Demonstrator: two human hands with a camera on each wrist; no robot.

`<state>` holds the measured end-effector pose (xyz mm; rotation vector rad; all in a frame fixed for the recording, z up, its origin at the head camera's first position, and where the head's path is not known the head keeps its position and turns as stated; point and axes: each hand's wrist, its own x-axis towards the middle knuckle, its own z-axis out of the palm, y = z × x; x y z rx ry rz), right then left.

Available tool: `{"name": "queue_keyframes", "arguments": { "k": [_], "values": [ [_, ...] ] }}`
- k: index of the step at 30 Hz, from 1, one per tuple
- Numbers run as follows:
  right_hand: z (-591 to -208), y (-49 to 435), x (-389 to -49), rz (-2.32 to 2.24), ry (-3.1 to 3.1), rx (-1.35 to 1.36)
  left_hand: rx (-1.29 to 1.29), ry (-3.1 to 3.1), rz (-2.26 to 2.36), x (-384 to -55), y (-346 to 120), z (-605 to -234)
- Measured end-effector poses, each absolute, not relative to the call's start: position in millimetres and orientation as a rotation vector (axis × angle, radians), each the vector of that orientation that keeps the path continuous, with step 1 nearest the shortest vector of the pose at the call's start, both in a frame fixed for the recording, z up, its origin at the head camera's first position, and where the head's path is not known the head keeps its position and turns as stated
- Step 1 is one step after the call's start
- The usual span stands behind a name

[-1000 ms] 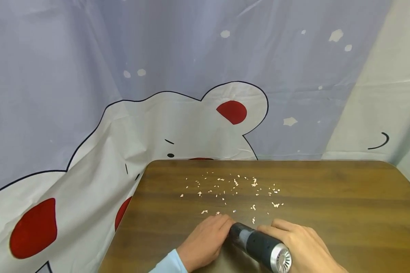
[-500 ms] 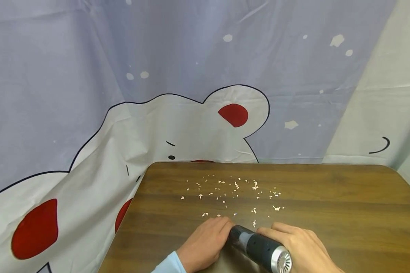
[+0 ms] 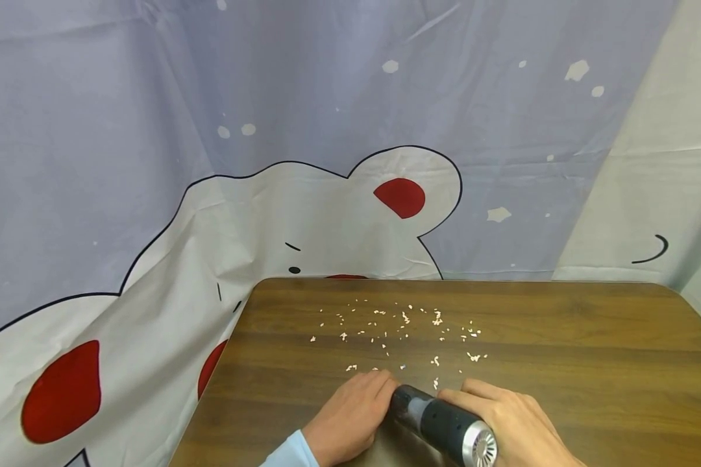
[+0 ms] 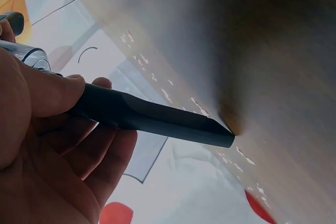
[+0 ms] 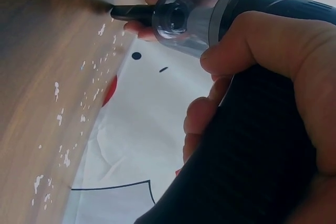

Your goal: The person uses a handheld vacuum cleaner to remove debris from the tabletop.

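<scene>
A black handheld vacuum cleaner [image 3: 452, 425] with a clear dust cup [image 5: 184, 27] and silver vented end lies between both hands at the bottom of the head view. My left hand [image 3: 353, 412] pinches its flat black nozzle [image 4: 157, 119] between thumb and fingers. The nozzle's slanted tip comes down right at the tabletop in the left wrist view. Around the vacuum's body curl the thumb and fingers of my right hand [image 3: 514, 421]. White scraps [image 3: 405, 318] are scattered over the wood beyond the hands; the nozzle is hidden behind the left hand in the head view.
The brown wooden table [image 3: 590, 337] has rounded far corners. Behind it and along its left side hangs a printed curtain [image 3: 304, 214] with white cartoon figures and red patches.
The head view has tipped up a little, so table and curtain sit slightly lower. Both hands keep their hold on the vacuum cleaner with hardly any movement, and the scraps lie as before.
</scene>
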<state>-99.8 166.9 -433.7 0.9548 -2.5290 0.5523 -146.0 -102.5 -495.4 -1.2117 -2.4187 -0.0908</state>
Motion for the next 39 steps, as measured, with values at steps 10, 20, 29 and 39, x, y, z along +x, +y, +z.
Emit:
{"name": "queue_keyframes", "arguments": {
  "k": [10,20,29,39],
  "values": [
    [-439.1,165.1,-100.8,0.556,-2.512,0.966,-1.196,-2.47,-0.075,-146.4,-103.7,-495.1],
    [-442.6,161.4,-100.0,0.549,-2.504,0.94,-1.175,-2.463,-0.097,-150.2,-104.8,-496.6],
    [-443.1,159.6,-100.2,0.523,-2.52,0.913,-1.162,-2.447,-0.132,-152.4,-103.1,-499.5],
    [-447.0,157.1,-102.0,0.551,-2.525,0.902,-1.127,-2.486,-0.148,-154.0,-103.6,-499.9]
  ]
}}
